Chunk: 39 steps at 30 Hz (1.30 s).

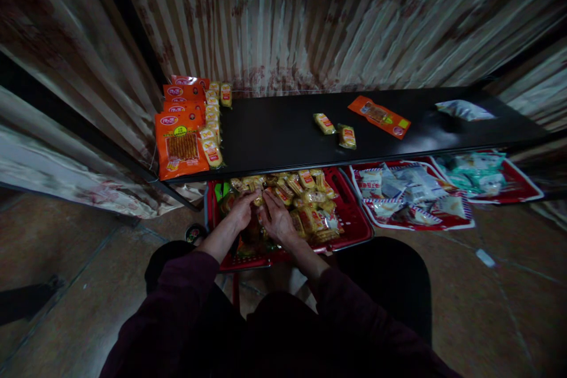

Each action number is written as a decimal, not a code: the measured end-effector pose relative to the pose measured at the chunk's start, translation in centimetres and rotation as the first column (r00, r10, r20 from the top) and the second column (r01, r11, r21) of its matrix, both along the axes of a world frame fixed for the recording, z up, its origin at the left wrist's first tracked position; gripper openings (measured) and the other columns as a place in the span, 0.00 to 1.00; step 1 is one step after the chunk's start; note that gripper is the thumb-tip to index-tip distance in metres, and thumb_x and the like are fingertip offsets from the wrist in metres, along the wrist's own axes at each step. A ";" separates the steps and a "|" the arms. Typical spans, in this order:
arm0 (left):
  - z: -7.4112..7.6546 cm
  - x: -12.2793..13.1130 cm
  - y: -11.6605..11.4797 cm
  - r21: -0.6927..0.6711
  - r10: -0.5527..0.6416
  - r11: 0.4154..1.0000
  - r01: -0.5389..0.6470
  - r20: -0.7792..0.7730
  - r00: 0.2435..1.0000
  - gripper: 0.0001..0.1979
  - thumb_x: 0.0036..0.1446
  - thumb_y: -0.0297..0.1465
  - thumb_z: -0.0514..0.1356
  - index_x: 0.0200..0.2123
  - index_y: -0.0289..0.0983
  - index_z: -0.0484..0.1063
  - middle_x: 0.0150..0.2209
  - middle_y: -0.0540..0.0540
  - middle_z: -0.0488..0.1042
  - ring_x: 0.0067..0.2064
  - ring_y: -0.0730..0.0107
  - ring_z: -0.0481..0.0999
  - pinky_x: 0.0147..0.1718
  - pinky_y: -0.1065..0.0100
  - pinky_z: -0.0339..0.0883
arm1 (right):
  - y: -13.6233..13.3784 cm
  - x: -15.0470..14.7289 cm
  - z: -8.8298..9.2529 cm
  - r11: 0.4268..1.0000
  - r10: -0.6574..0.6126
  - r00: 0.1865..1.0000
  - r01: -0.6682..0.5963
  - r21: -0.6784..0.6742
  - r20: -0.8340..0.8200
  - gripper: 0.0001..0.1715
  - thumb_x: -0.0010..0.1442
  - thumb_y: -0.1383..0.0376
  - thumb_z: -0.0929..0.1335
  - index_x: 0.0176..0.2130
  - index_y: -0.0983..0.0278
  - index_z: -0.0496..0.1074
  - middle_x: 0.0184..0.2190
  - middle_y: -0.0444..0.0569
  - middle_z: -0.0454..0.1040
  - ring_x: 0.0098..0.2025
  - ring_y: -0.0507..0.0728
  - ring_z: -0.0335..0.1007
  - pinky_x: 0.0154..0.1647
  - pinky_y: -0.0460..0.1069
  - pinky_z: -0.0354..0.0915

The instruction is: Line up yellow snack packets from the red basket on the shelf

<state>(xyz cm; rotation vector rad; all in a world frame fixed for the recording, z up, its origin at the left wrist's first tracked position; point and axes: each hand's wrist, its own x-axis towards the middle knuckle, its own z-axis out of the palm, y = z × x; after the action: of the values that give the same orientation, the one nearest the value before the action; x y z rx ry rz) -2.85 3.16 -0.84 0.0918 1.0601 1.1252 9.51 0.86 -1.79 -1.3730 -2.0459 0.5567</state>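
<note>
My left hand point(241, 211) and my right hand point(277, 218) are close together over a red plastic basket point(361, 218) in front of my knees. Their bent fingers meet at a small clear-wrapped snack packet point(257, 199), partly covered by the fingertips. Around and to the right of my hands, many similar yellow snack packets point(310, 220) are heaped in the basket. Dim light and my own fingers hide much of the grip. Something bright green point(221, 191) shows at the basket's left end.
Above the basket runs a black shelf point(274, 136). Orange snack bags point(182, 144) and yellow packets point(212, 130) line its left end. Loose packets point(325, 123), an orange bag point(379, 117) and a white bag point(465, 110) lie farther right. More filled baskets point(419, 227) stand below.
</note>
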 end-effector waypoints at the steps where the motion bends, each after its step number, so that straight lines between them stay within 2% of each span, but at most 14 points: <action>1: 0.1 0.0 0.0 0.007 0.010 1.000 -0.010 -0.010 1.000 0.15 0.37 0.30 0.71 0.28 0.36 0.69 0.29 0.49 0.75 0.32 0.72 0.73 0.28 0.73 0.66 | 0.0 0.0 0.0 1.000 -0.003 1.000 0.003 -0.009 -0.006 0.27 0.60 0.64 0.60 0.58 0.67 0.63 0.54 0.59 0.69 0.58 0.62 0.63 0.59 0.61 0.62; 6: 0.4 0.1 -0.2 0.030 0.021 0.999 -0.020 -0.028 0.999 0.20 0.31 0.31 0.74 0.25 0.37 0.66 0.29 0.50 0.74 0.35 0.71 0.73 0.31 0.72 0.64 | 0.0 -0.1 0.0 0.999 0.006 0.999 -0.007 -0.054 -0.032 0.27 0.61 0.64 0.59 0.57 0.70 0.64 0.54 0.62 0.69 0.57 0.63 0.64 0.58 0.60 0.63; 14: 0.5 0.2 -0.3 0.018 0.013 1.000 -0.011 -0.115 0.993 0.19 0.33 0.33 0.73 0.24 0.37 0.66 0.27 0.51 0.72 0.31 0.74 0.70 0.31 0.72 0.61 | 0.1 -0.3 0.0 0.998 -0.020 0.996 0.015 -0.066 -0.085 0.25 0.59 0.65 0.61 0.55 0.68 0.66 0.52 0.60 0.71 0.54 0.63 0.68 0.56 0.60 0.65; 19: 0.3 0.2 -0.2 0.019 0.009 1.000 -0.007 -0.121 0.993 0.16 0.36 0.34 0.71 0.24 0.36 0.67 0.24 0.53 0.70 0.26 0.77 0.68 0.26 0.73 0.58 | 0.1 -0.4 0.5 0.986 -0.101 0.981 0.076 -0.151 -0.165 0.24 0.58 0.63 0.62 0.54 0.63 0.68 0.50 0.55 0.74 0.52 0.61 0.70 0.55 0.58 0.65; 23: -0.2 0.2 -0.1 -0.027 -0.010 1.000 0.007 -0.117 0.993 0.14 0.38 0.34 0.70 0.27 0.37 0.70 0.23 0.53 0.71 0.24 0.78 0.67 0.25 0.74 0.57 | 0.1 -0.4 0.7 0.964 -0.145 0.966 0.090 -0.249 -0.214 0.25 0.58 0.59 0.63 0.55 0.63 0.67 0.49 0.55 0.74 0.47 0.60 0.73 0.50 0.57 0.69; 26: -0.6 0.1 0.0 -0.037 -0.018 0.999 0.013 -0.121 0.993 0.12 0.40 0.33 0.68 0.29 0.37 0.71 0.25 0.52 0.72 0.24 0.78 0.67 0.24 0.74 0.56 | 0.0 -0.5 0.8 0.946 -0.163 0.955 0.080 -0.313 -0.247 0.26 0.58 0.58 0.63 0.55 0.64 0.67 0.49 0.56 0.73 0.47 0.60 0.73 0.48 0.56 0.70; 31: -0.6 0.0 -0.1 0.022 -0.026 0.999 0.029 -0.131 0.991 0.09 0.41 0.29 0.66 0.28 0.36 0.71 0.25 0.52 0.72 0.24 0.79 0.67 0.23 0.75 0.55 | 0.1 -0.7 1.4 0.926 -0.203 0.929 0.080 -0.368 -0.309 0.29 0.57 0.55 0.64 0.54 0.67 0.66 0.48 0.57 0.74 0.46 0.61 0.74 0.49 0.56 0.69; 35: -0.2 0.2 -0.3 0.096 -0.064 0.992 0.080 -0.158 0.985 0.08 0.39 0.25 0.65 0.25 0.36 0.69 0.24 0.52 0.70 0.25 0.77 0.68 0.25 0.74 0.58 | 0.3 -0.5 1.8 0.921 -0.228 0.926 0.105 -0.376 -0.302 0.26 0.57 0.55 0.64 0.51 0.66 0.67 0.45 0.55 0.76 0.41 0.59 0.76 0.43 0.53 0.72; 39: -0.3 0.6 -0.4 0.137 -0.043 0.988 0.073 -0.210 0.977 0.08 0.39 0.23 0.64 0.24 0.37 0.66 0.25 0.52 0.70 0.27 0.76 0.68 0.28 0.74 0.61 | 0.3 -0.4 1.6 0.902 -0.284 0.901 0.135 -0.409 -0.329 0.23 0.58 0.56 0.63 0.50 0.64 0.68 0.38 0.52 0.78 0.36 0.58 0.77 0.38 0.52 0.73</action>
<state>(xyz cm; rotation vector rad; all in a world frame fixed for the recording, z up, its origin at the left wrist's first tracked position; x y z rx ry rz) -2.27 2.80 -1.13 0.3590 1.1508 1.1560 9.09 1.19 -0.15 -1.5371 -1.4978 1.0712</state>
